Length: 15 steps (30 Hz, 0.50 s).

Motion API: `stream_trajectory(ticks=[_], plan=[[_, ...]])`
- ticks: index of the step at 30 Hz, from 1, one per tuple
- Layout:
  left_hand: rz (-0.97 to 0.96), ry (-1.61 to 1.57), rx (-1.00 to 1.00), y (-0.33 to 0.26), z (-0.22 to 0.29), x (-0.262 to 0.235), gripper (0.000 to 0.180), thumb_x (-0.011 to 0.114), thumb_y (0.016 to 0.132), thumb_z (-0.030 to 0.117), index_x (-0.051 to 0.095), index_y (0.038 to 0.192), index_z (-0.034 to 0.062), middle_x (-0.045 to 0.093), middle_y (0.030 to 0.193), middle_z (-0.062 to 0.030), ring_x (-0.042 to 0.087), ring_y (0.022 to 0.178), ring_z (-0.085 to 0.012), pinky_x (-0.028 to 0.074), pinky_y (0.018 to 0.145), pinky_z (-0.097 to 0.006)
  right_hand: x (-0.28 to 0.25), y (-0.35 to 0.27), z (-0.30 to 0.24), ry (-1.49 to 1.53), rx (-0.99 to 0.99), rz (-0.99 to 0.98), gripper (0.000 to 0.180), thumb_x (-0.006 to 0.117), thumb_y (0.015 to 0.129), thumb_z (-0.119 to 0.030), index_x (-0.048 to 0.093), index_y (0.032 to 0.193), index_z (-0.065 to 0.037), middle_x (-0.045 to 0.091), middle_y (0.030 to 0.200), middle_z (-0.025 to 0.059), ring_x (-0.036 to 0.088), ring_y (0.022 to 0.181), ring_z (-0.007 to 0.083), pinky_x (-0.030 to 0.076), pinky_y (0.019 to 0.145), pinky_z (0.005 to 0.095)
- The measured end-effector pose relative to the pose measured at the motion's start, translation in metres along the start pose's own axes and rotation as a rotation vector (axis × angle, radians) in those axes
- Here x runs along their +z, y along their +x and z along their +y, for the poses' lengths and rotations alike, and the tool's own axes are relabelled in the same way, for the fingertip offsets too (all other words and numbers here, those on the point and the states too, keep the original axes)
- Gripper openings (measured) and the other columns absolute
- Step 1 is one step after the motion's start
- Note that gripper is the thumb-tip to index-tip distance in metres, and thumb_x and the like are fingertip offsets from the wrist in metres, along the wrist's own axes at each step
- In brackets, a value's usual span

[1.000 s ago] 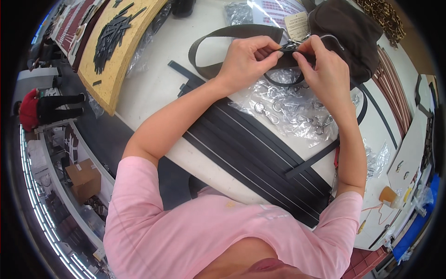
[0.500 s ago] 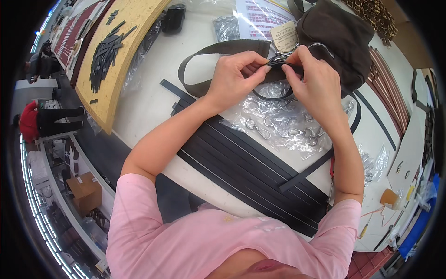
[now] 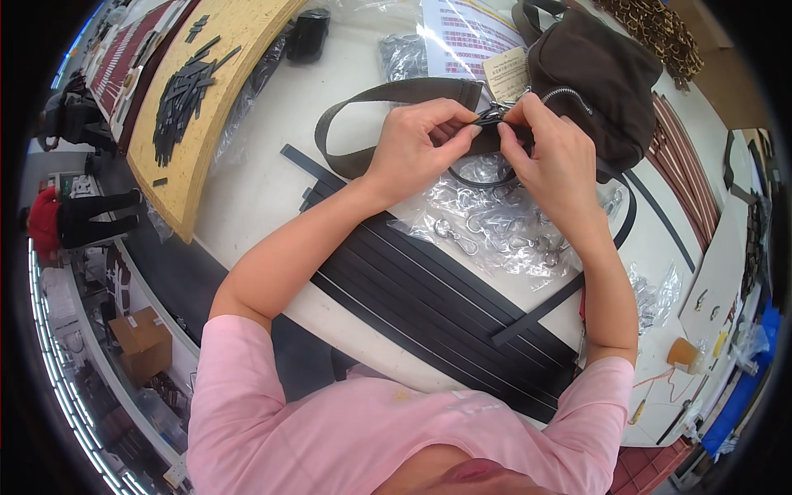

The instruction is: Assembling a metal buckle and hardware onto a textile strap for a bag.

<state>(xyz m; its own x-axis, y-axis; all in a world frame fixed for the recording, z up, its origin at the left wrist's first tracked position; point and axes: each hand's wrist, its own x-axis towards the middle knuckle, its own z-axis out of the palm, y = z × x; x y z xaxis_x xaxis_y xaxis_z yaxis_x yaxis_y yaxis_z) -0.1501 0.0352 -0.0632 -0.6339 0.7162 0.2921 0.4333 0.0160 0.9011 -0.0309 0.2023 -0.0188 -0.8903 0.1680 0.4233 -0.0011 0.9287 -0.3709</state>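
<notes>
Thumb and fingers of my left hand point(image 3: 417, 150) are pinched on a thin black strap beside a silver metal clasp point(image 3: 497, 109). My right hand point(image 3: 554, 157) pinches the same strap a little further right, its thumb close to the left fingertips. Below the fingers the strap point(image 3: 483, 183) hangs in a loop, and its exact path through the clasp is hidden. Wide dark olive webbing point(image 3: 323, 132) curves behind my left hand. A dark brown fabric bag point(image 3: 606, 78) with a silver zipper lies just beyond my right hand, a beige tag point(image 3: 503, 73) next to it.
Clear plastic point(image 3: 450, 206) with several silver snap hooks lies under my hands. Long black strips point(image 3: 412, 285) cover the near table. At left, a yellow board point(image 3: 148, 124) bears short black pieces. Brown strips point(image 3: 681, 173) and chains point(image 3: 660, 37) lie right; a person in red point(image 3: 45, 219) stands far left.
Both hands keep their pinch on the black strap, with only a slight shift of the fingers. The whole view has moved a little.
</notes>
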Motion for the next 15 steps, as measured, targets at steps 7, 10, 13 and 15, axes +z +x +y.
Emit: stream_trajectory(ticks=[7,10,13,15], plan=[[-0.001,-0.024,-0.028,0.0012,0.0000,-0.0006,0.015,0.077,0.090,0.005,0.076,0.103,-0.0023,0.076,0.086,-0.0047,0.068,0.073,-0.0065,0.055,0.066,-0.023,0.0006,0.0027,-0.0035,-0.003,0.004,0.018,0.018,0.073,0.087,-0.013,0.055,0.087,-0.009,0.068,0.080,0.0034,0.061,0.063,0.0278,0.046,0.063,0.0377],[0.015,0.017,-0.003,0.0006,-0.0001,-0.0007,0.015,0.077,0.090,0.006,0.076,0.102,-0.0020,0.076,0.085,-0.0057,0.068,0.072,-0.0070,0.055,0.066,-0.023,0.0039,0.0034,-0.0031,-0.030,-0.007,0.019,0.018,0.073,0.087,-0.013,0.056,0.087,-0.008,0.068,0.079,0.0036,0.061,0.062,0.0277,0.046,0.063,0.0370],[0.013,0.003,-0.011,0.0013,0.0014,-0.0002,0.014,0.077,0.090,0.007,0.075,0.101,-0.0017,0.076,0.084,-0.0066,0.069,0.071,-0.0078,0.055,0.065,-0.024,0.0044,0.0030,-0.0044,-0.054,-0.010,0.038,0.018,0.073,0.087,-0.013,0.056,0.088,-0.008,0.068,0.078,0.0043,0.060,0.062,0.0287,0.046,0.062,0.0384],[0.026,0.006,0.009,0.0005,0.0003,-0.0010,0.014,0.077,0.090,0.007,0.075,0.101,-0.0018,0.076,0.083,-0.0068,0.069,0.070,-0.0081,0.055,0.064,-0.024,0.0060,0.0045,-0.0059,-0.037,0.023,0.043,0.018,0.074,0.086,-0.014,0.057,0.088,-0.008,0.068,0.079,0.0053,0.062,0.063,0.0295,0.047,0.062,0.0406]])
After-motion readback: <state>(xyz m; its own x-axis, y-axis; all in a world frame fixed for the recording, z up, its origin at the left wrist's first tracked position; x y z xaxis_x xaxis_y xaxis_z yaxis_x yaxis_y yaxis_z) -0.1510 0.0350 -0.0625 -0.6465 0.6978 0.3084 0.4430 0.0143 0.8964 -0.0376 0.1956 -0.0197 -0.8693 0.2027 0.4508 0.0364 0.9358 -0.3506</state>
